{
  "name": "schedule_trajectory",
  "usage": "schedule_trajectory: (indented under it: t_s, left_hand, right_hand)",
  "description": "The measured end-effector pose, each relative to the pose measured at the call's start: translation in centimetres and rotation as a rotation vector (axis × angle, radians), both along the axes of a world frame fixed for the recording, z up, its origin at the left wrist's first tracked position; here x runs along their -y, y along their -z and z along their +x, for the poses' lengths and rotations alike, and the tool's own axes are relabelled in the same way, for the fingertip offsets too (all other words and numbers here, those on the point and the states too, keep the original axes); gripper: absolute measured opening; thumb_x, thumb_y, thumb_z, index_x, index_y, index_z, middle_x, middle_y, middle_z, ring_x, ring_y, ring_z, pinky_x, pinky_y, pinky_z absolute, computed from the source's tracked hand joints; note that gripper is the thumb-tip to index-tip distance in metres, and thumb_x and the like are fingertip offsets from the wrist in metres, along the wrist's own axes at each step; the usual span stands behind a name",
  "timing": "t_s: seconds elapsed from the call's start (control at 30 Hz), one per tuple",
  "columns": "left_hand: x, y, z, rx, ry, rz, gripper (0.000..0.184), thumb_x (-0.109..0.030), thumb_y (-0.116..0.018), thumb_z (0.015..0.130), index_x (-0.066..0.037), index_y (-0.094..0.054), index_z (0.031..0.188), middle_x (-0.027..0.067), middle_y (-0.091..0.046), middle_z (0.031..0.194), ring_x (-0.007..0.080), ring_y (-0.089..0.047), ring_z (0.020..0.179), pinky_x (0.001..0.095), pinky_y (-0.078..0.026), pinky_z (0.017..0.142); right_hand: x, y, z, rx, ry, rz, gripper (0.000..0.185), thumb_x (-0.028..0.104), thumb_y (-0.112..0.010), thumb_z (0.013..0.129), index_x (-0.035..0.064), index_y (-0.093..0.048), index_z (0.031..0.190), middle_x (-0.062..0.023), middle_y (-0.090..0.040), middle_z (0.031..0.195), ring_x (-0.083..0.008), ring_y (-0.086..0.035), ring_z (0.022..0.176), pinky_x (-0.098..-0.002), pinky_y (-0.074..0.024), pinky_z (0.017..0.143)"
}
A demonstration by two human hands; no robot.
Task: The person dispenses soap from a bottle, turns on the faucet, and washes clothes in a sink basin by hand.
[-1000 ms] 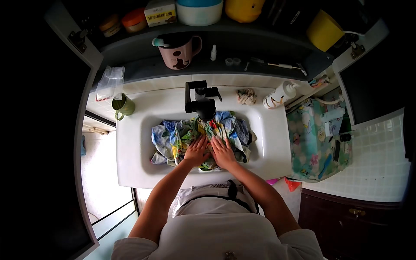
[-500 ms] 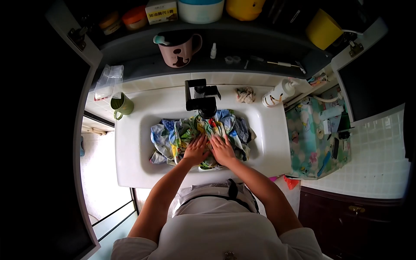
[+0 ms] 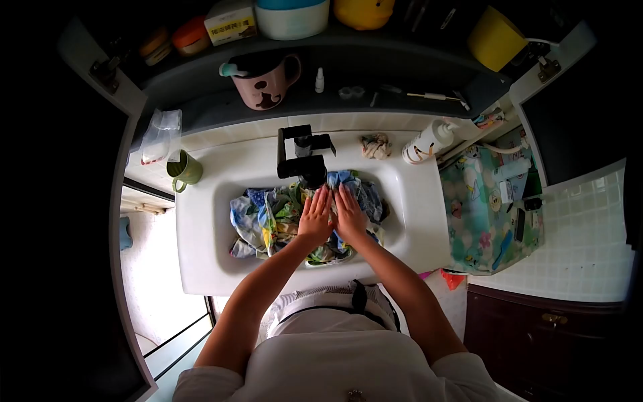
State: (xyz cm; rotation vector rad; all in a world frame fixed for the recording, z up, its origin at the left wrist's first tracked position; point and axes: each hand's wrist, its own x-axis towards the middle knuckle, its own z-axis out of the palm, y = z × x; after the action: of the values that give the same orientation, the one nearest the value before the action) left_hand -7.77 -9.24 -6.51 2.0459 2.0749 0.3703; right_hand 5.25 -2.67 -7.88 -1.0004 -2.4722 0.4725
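A heap of multicoloured patterned cloth [image 3: 251,218] fills much of the white sink basin [image 3: 224,201]. My left hand [image 3: 316,218] reaches over the middle of it, fingers stretched forward, holding nothing. Beside it, my right hand [image 3: 348,214] also has its fingers extended and grips nothing. Both hands are side by side just in front of the black faucet [image 3: 305,157], with the fingertips close to its spout. Whether the palms press on the cloth cannot be made out from above.
A green mug [image 3: 185,169] stands at the sink's left corner. At the back right are a crumpled cloth [image 3: 376,145] and a white pump bottle [image 3: 427,142]. Above, a dark shelf holds a pink mug [image 3: 263,87]. Open cabinet doors flank both sides.
Both hands have moved forward over the cloth toward the faucet, and now lie closer together. The whole view has shifted slightly.
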Motion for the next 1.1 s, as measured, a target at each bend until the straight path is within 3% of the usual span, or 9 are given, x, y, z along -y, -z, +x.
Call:
schedule_trajectory:
  t_s: [0.13, 0.43, 0.53, 0.63, 0.67, 0.77, 0.8, 0.93, 1.1]
  left_hand:
    - [-1.8, 2.9, -0.5, -0.204, 0.062, -0.171, 0.08, -0.035, -0.053, 0.083, -0.003, -0.016, 0.146, 0.0145, -0.005, 0.154, 0.0273, -0.013, 0.141, 0.0451, -0.015, 0.113]
    - [-2.6, 8.1, -1.5, -0.213, 0.119, -0.333, 0.086, -0.051, -0.043, 0.085, 0.002, -0.012, 0.145, 0.0206, 0.002, 0.153, 0.0341, 0.003, 0.142, 0.0454, -0.001, 0.114]
    - [-2.0, 8.2, -1.4, -0.273, 0.111, -0.161, 0.085, -0.048, -0.048, 0.084, 0.002, -0.016, 0.145, 0.0212, -0.004, 0.152, 0.0346, -0.004, 0.142, 0.0448, -0.007, 0.115]
    - [-1.6, 4.7, -1.8, -0.012, 0.113, -0.061, 0.085, -0.04, -0.059, 0.08, 0.0, -0.019, 0.144, 0.0196, -0.011, 0.151, 0.0336, -0.014, 0.14, 0.0426, -0.015, 0.114]
    - [-1.3, 3.5, -1.6, 0.032, 0.077, -0.027, 0.088, -0.034, -0.069, 0.074, -0.005, -0.023, 0.144, 0.0181, -0.018, 0.149, 0.0327, -0.023, 0.137, 0.0406, -0.025, 0.111]
    - [-0.1, 1.6, 0.1, 0.194, -0.183, -0.108, 0.09, -0.033, -0.072, 0.072, -0.01, -0.024, 0.144, 0.0168, -0.021, 0.148, 0.0329, -0.027, 0.135, 0.0407, -0.03, 0.107]
    - [0.2, 1.7, 0.8, 0.224, -0.288, -0.008, 0.086, -0.034, -0.072, 0.072, -0.012, -0.028, 0.142, 0.0168, -0.029, 0.142, 0.0347, -0.033, 0.13, 0.0421, -0.035, 0.102]
    - [-0.7, 2.5, 2.5, 0.478, -0.784, 0.035, 0.076, -0.04, -0.074, 0.07, -0.006, -0.039, 0.128, 0.0169, -0.047, 0.12, 0.0357, -0.05, 0.11, 0.0448, -0.042, 0.088]
    - [-3.0, 2.6, 1.8, 0.413, -0.82, -0.21, 0.075, -0.06, -0.066, 0.071, -0.002, -0.044, 0.114, 0.0181, -0.054, 0.111, 0.039, -0.06, 0.093, 0.0471, -0.046, 0.079]
  right_hand:
    - [0.6, 3.1, -0.8, 0.232, 0.06, 0.171, 0.067, 0.034, -0.044, 0.089, -0.0039, -0.027, 0.141, -0.0202, -0.024, 0.148, -0.0323, -0.018, 0.139, -0.0483, -0.0094, 0.114]
    - [-1.1, 6.5, -0.7, 0.436, -0.033, 0.049, 0.07, 0.038, -0.042, 0.089, -0.0054, -0.023, 0.141, -0.0225, -0.019, 0.149, -0.0353, -0.009, 0.141, -0.0537, -0.0014, 0.112]
    - [-0.7, 6.5, -0.7, 0.296, -0.009, 0.131, 0.071, 0.033, -0.05, 0.086, -0.0038, -0.026, 0.141, -0.022, -0.024, 0.147, -0.0356, -0.017, 0.139, -0.0538, -0.0069, 0.112]
    - [-1.0, 2.4, -0.2, 0.128, -0.021, -0.054, 0.072, 0.022, -0.06, 0.08, -0.0008, -0.028, 0.14, -0.0215, -0.03, 0.144, -0.0353, -0.028, 0.135, -0.0496, -0.019, 0.111]
    - [-0.8, 1.0, 0.2, 0.035, 0.025, -0.051, 0.067, 0.014, -0.066, 0.077, 0.0006, -0.035, 0.135, -0.0214, -0.04, 0.136, -0.0359, -0.039, 0.125, -0.0441, -0.0322, 0.104]
    - [-0.2, 1.6, 0.1, -0.236, 0.386, -0.196, 0.056, 0.016, -0.067, 0.078, 0.0004, -0.042, 0.125, -0.0198, -0.047, 0.123, -0.0368, -0.044, 0.116, -0.0429, -0.0377, 0.097]
    - [-0.5, 1.7, -0.3, -0.251, 0.449, -0.113, 0.051, 0.02, -0.07, 0.076, -0.0007, -0.045, 0.116, -0.0195, -0.049, 0.11, -0.0371, -0.047, 0.107, -0.0439, -0.0393, 0.092]
    - [-1.7, 2.1, -1.5, -0.185, 0.599, -0.156, 0.059, 0.032, -0.077, 0.07, -0.0024, -0.045, 0.106, -0.0215, -0.05, 0.106, -0.0373, -0.049, 0.104, -0.0431, -0.0419, 0.087]
    - [-4.4, 1.6, -1.8, 0.046, 0.677, -0.544, 0.064, 0.048, -0.074, 0.069, -0.0016, -0.049, 0.1, -0.0209, -0.058, 0.097, -0.0393, -0.058, 0.089, -0.0466, -0.0461, 0.075]
